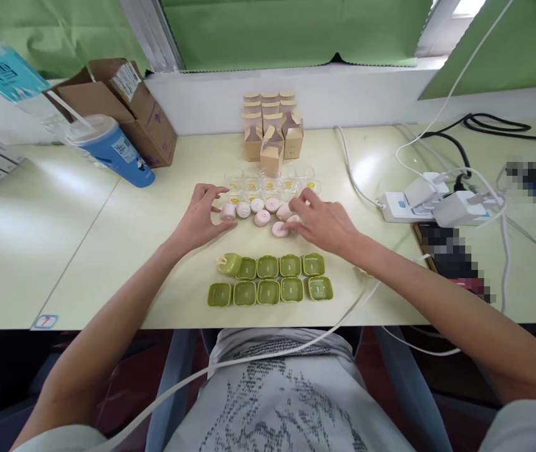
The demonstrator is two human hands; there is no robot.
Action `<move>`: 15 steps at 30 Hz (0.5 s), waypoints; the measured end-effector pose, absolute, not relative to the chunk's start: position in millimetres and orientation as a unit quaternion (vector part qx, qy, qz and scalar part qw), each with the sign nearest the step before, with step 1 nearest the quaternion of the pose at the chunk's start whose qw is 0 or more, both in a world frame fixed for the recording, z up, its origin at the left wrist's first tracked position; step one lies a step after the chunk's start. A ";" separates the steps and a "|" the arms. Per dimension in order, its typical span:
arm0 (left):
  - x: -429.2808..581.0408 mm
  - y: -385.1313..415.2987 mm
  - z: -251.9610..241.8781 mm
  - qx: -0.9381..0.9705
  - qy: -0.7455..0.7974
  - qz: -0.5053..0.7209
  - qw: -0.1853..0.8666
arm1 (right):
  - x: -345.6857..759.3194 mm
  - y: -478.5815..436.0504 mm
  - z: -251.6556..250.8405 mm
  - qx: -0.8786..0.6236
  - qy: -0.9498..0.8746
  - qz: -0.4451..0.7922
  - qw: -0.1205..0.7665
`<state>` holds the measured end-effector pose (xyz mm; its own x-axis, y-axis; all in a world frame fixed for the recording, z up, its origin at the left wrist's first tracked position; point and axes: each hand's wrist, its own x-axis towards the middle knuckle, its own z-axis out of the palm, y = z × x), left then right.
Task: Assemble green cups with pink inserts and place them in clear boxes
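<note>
Standing in two rows in front of the pink pieces (262,218), the green cups (268,292) look already lined up, bar one tilted green piece (232,264). Among the pink pieces, loosely clustered and seemingly unfinished, the left hand (201,215) curves around the leftmost and the right hand (328,223) bends its fingers over the rightmost; whether either grips, I cannot tell. Beyond the pink pieces, clear cups (251,184) and boxes (272,161) stand grouped, flaps unclosed.

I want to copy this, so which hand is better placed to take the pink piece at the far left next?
Probably the left hand: it spreads beside that pink piece, while the right hand is at the group's other end.
</note>
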<state>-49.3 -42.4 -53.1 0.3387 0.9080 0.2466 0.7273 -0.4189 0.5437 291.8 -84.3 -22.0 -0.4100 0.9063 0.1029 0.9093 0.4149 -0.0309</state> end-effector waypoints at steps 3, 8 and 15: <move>-49.6 -37.7 -56.3 0.812 0.498 0.254 0.168 | 322.6 -53.5 -22.0 -0.590 -0.783 0.021 0.197; -45.1 -16.0 -61.1 0.799 0.488 0.264 0.231 | 350.3 -8.9 -17.2 -0.595 -0.761 0.165 0.199; -43.3 -22.5 -59.5 0.766 0.496 0.293 0.285 | 339.1 -10.2 -17.1 -0.616 -0.740 0.176 0.205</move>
